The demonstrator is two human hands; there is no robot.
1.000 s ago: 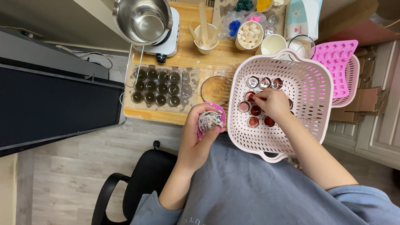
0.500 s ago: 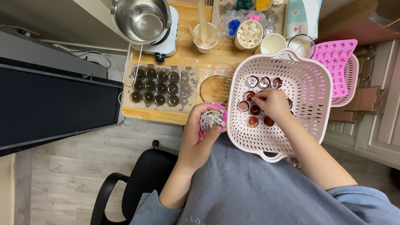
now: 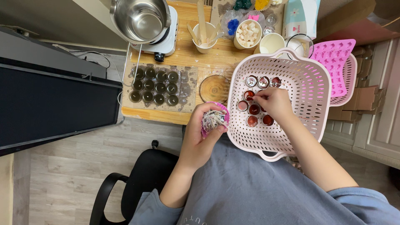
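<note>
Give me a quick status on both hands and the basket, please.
Left hand holds a small pink cup. Right hand in the pink basket, fingers among red-filled tealight cups. Nothing blocking.

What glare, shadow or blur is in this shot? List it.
Head view: even indoor light; glare on the steel pot; soft shadow under the basket rim; right hand and cups sharp; left hand slightly soft around its pink holder; wide-angle bending at the edges.
</note>
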